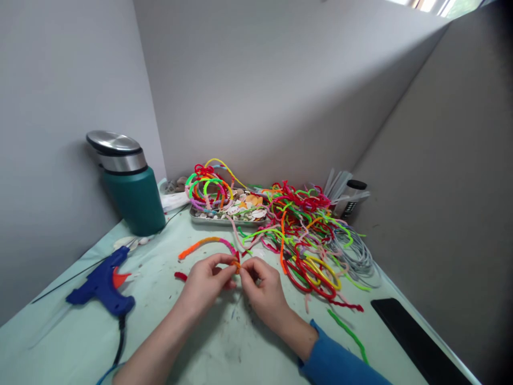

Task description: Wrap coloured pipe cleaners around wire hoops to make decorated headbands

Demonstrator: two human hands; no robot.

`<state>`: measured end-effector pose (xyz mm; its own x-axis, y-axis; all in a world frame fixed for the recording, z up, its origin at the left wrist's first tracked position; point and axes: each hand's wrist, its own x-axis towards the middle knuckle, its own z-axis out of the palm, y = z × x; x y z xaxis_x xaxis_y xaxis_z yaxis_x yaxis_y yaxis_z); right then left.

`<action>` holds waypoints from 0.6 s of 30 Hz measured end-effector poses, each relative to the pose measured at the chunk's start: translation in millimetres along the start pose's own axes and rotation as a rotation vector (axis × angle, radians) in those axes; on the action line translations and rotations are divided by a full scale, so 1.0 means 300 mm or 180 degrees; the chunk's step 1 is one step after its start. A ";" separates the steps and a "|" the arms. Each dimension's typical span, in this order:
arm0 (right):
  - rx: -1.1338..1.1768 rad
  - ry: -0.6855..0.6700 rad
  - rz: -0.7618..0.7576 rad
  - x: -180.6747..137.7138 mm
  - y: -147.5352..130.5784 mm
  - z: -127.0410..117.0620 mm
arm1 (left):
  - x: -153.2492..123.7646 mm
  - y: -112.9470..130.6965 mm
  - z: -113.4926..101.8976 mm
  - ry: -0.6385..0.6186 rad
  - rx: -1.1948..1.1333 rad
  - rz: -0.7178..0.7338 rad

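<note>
Fingertips of both hands meet near the table's middle, pinched narrow on one end of a multicoloured pipe cleaner [208, 243]. The orange tip is caught between the thumbs and forefingers.

Left hand [206, 282]: fingers curled in, thumb and forefinger closed on the tip, forearm bare.

Right hand [262, 291]: same narrow pinch from the other side, touching the left fingertips, wrist in a blue sleeve [340, 366].

The pipe cleaner arcs up and away to the left from the pinch, pink near the fingers and orange at its free end, which is low over the pale green table cover [224, 347]; contact there cannot be told.

A short red scrap [180, 276] lies just left of the left hand.

Near left: blue glue gun [102, 286] lying on its side, cord trailing towards the near edge.

Far left: teal flask [134, 195] with a steel lid, upright against the wall.

Far, beyond the hands: metal tray [200, 218] holding shells and bright looped rings.

Right of the tray: a big loose heap of pipe cleaners [304, 224], red, green, yellow and pink, with a grey coil [356, 254] at its right edge.

Near right: a single green pipe cleaner [348, 332] and a flat black slab [417, 337], well apart from the hands.
</note>
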<state>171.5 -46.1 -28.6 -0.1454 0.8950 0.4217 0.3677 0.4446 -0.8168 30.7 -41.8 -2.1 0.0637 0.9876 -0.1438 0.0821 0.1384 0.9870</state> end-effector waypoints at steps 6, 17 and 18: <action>-0.0621 -0.0316 -0.0613 0.008 0.018 -0.018 | -0.005 0.007 -0.029 -0.0139 0.1654 0.1089; -0.0495 -0.0296 -0.0543 0.011 0.010 -0.030 | -0.009 0.013 -0.029 -0.0060 0.1490 0.0916; -0.0457 -0.0276 -0.0519 0.012 0.010 -0.030 | -0.010 0.015 -0.027 -0.0063 0.1326 0.0770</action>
<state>180.4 -41.9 -25.9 -0.2895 0.8143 0.5031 0.4589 0.5793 -0.6736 22.8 -43.5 3.2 0.1487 0.9856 0.0811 0.4537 -0.1408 0.8800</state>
